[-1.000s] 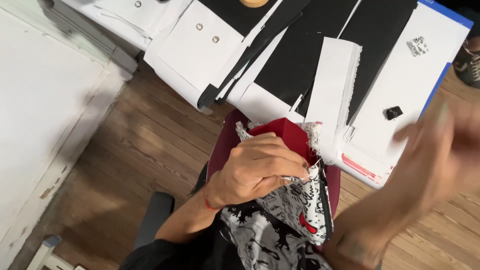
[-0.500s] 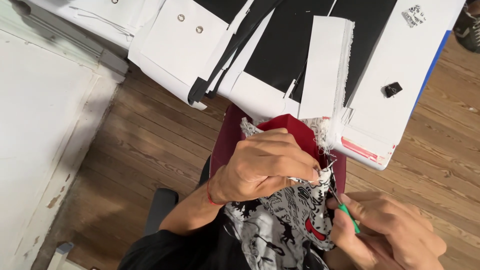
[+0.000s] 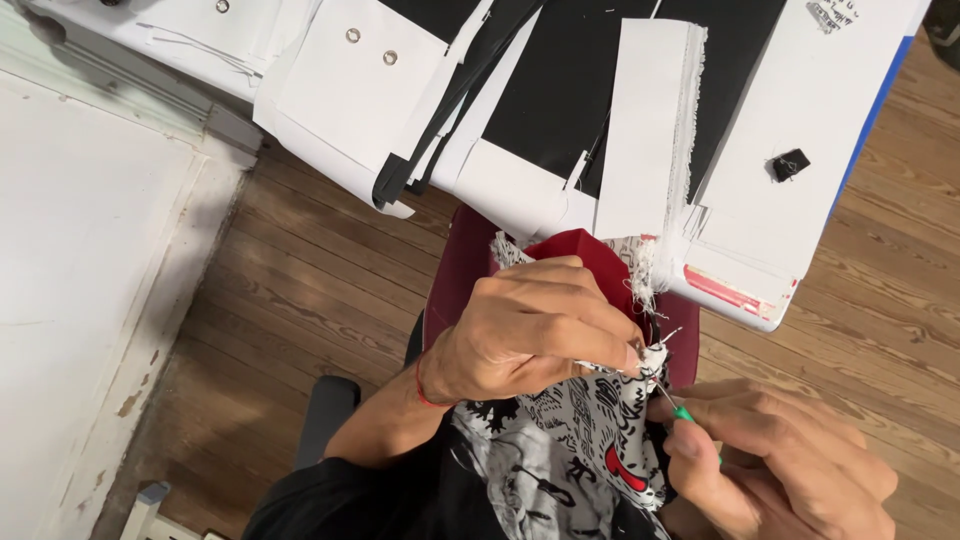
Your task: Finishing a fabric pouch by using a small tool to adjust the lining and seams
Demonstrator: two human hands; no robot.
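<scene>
My left hand [image 3: 535, 330] grips a bunched piece of black-and-white printed fabric [image 3: 600, 430] with a red lining [image 3: 575, 250], pinching its frayed edge between thumb and fingers. My right hand [image 3: 780, 455] is at the lower right and holds a thin needle-like tool with a green handle [image 3: 683, 412]. Its metal tip touches the fabric edge just below my left fingertips. A red string is tied around my left wrist.
A table edge above carries white and black fabric and paper strips [image 3: 640, 130], white pieces with metal eyelets [image 3: 360, 60] and a small black clip [image 3: 790, 165]. A dark red chair seat [image 3: 465, 270] is under the fabric. Wooden floor and a white wall lie left.
My right hand has come down from a blurred raised position at the right to the fabric edge with the green-handled tool. My left hand keeps its grip on the fabric.
</scene>
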